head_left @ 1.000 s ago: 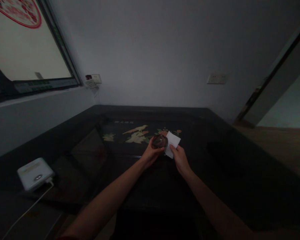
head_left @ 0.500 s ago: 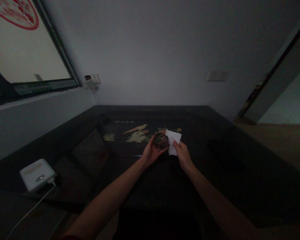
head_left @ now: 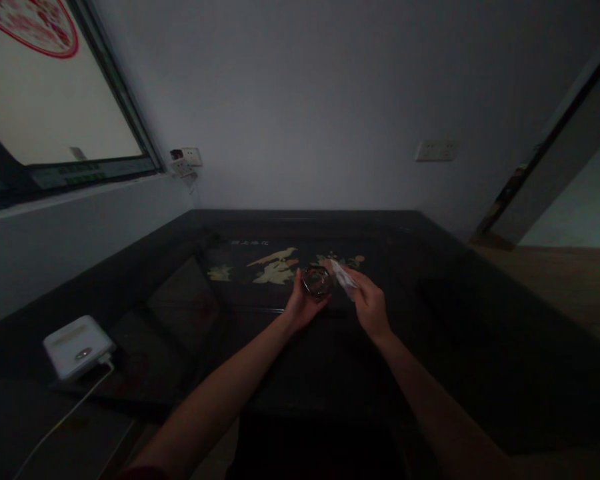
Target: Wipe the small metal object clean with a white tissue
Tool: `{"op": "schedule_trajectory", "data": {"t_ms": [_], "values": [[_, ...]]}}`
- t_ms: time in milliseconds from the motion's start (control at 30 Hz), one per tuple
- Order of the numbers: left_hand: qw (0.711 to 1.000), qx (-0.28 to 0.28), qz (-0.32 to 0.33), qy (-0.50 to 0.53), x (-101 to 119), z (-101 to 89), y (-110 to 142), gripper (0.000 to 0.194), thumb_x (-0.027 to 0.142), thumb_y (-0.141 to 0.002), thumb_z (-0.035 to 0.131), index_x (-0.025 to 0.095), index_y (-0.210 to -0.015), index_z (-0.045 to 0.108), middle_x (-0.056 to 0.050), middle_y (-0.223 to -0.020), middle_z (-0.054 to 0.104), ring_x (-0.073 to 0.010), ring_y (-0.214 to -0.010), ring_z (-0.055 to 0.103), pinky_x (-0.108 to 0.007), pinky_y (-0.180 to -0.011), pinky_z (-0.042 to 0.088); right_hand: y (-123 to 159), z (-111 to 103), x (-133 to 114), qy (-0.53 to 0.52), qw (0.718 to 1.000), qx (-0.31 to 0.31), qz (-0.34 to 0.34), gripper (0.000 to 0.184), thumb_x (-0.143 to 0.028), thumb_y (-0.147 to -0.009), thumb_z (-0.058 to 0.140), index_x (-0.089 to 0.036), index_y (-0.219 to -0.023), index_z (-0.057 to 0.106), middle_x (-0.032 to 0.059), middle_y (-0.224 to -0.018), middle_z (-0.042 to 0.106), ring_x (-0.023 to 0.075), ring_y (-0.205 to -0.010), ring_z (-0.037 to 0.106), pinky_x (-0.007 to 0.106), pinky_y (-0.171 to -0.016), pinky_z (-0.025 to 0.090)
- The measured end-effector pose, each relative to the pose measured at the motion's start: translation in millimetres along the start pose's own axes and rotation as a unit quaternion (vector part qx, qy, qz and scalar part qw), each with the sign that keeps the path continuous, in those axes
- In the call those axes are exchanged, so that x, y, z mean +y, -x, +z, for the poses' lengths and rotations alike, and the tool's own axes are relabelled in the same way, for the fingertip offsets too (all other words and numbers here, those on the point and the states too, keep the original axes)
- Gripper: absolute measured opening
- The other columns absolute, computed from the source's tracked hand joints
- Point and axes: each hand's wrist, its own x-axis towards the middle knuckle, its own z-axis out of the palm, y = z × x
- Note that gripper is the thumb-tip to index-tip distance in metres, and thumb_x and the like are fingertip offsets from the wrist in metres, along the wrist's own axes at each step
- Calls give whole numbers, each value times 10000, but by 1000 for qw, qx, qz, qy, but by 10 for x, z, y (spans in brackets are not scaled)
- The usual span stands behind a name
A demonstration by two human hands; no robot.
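My left hand (head_left: 303, 307) grips a dark, faceted glass ashtray (head_left: 317, 283) from its left and near side, its open top tilted up toward me. A folded white tissue (head_left: 344, 278) is pinched in my right hand (head_left: 371, 305), just right of the ashtray. A small gap seems to lie between tissue and glass. Both hands are above the dark glossy table (head_left: 300, 373), over its inlaid picture of a bird and flowers (head_left: 275, 270).
On the table's left stands a white box-shaped device (head_left: 77, 343) with a white cable (head_left: 70, 417) running off toward me. Wall sockets (head_left: 437, 151) and a plugged-in adapter (head_left: 182, 167) are on the walls behind. A window (head_left: 55, 100) is at upper left.
The tissue has turned from facing me flat to nearly edge-on and come slightly away from the ashtray as my right hand rotated. My left hand and the ashtray shifted slightly left.
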Motion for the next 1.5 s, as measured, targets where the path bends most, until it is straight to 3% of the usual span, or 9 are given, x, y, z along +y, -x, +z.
{"op": "schedule_trajectory", "data": {"t_ms": [100,267,433,533,867,1000,1200,1367,1500], "values": [[1000,3,17,12,10,12,5,492,584,-860,434,199,-1138,564,-83,-957,673,-209,-896,640,-358,-803,509,35,26,-63,33,996,-52,-67,450,-84,-826,401,-252,-1174,631,37,-1171,662,197,-1082,576,400,-958,442],[1000,15,14,23,15,-3,-7,451,549,-875,437,179,-1082,591,-61,-842,675,-182,-832,636,-323,-797,501,82,84,-104,53,987,-113,-106,501,-36,-805,399,-262,-1194,619,31,-1136,674,199,-1048,556,401,-920,469],[999,-17,5,32,5,-8,-24,427,494,-907,407,141,-992,632,-65,-836,680,-160,-764,629,-303,-787,489,101,117,-75,98,978,-151,-104,524,-14,-775,395,-252,-1177,631,29,-1167,665,211,-1095,525,436,-965,435],[999,-36,11,20,-7,1,-31,392,454,-912,421,152,-1036,638,-62,-865,682,-163,-795,626,-305,-814,477,105,120,-53,131,973,-162,-96,502,-14,-773,402,-231,-1158,640,42,-1140,676,218,-1100,521,448,-970,421],[1000,-19,15,14,-39,7,-77,346,403,-931,407,170,-1035,639,-52,-881,678,-157,-796,620,-293,-807,463,136,191,-98,277,939,-193,-67,336,-87,-823,471,-149,-1096,656,103,-1252,615,282,-1172,446,468,-968,405],[1000,-18,13,0,-39,12,-74,336,400,-935,397,179,-1012,638,-48,-890,679,-151,-799,622,-277,-780,464,147,205,-118,301,932,-191,-66,332,-94,-831,474,-159,-1105,650,98,-1230,627,288,-1151,448,461,-951,406],[999,-32,-13,-28,-21,32,-22,304,413,-902,463,195,-1011,643,-41,-911,673,-166,-841,614,-301,-783,468,110,161,-91,237,960,-151,-4,356,-74,-830,427,-182,-1078,659,101,-1012,673,262,-1078,472,421,-901,435],[998,-36,-16,-48,-37,47,12,283,357,-891,464,152,-939,652,-70,-903,673,-173,-841,611,-309,-780,483,96,140,13,169,980,-103,29,337,-108,-833,427,-190,-1053,668,93,-989,605,226,-1014,521,388,-917,444],[997,-32,-11,-65,-61,40,19,235,286,-860,481,140,-939,648,-86,-895,674,-195,-847,614,-389,-847,487,93,133,94,135,987,-73,44,307,-150,-851,426,-196,-1045,660,93,-972,571,222,-981,550,399,-916,451]]}}
